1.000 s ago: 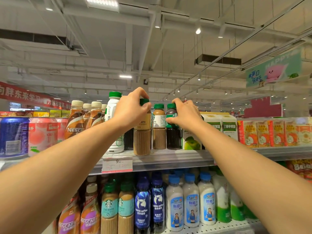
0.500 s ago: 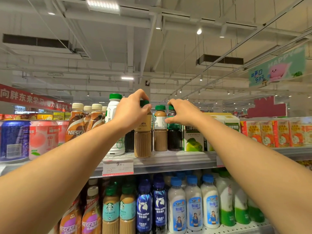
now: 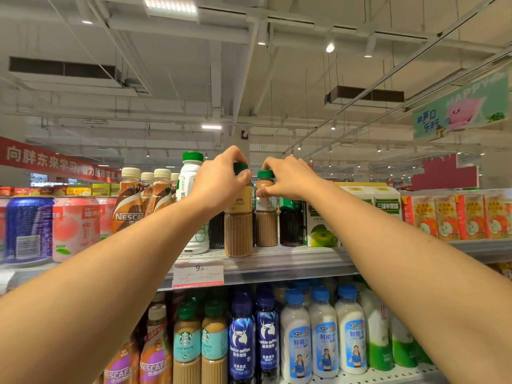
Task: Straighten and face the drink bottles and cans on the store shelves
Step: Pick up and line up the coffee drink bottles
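I see both arms stretched up and forward to the top shelf [image 3: 291, 261]. The left hand [image 3: 219, 181] is curled over the green cap of the latte bottle [image 3: 238, 231], fingers and thumb wrapped round the cap and neck, so it grips that bottle from above. This bottle stands upright at the shelf's front edge, just ahead of its neighbours. The right hand [image 3: 291, 178] reaches in from the right onto the second coffee bottle [image 3: 266, 217]: its fingers hook over the green cap and the thumb presses the shoulder below, pinching the bottle's top. That bottle stands upright, just beside the latte bottle and slightly further back.

The left hand covers the upper label of the latte bottle, so I read only part of its print. A dark bottle [image 3: 291, 228] to the right has its cap and neck hidden behind the right hand. Another dark bottle [image 3: 216, 231] sits mostly hidden behind the left wrist, beside a white bottle [image 3: 191, 178]. The price tag [image 3: 198, 273] shows 9.80; its smaller print is too blurred to read.
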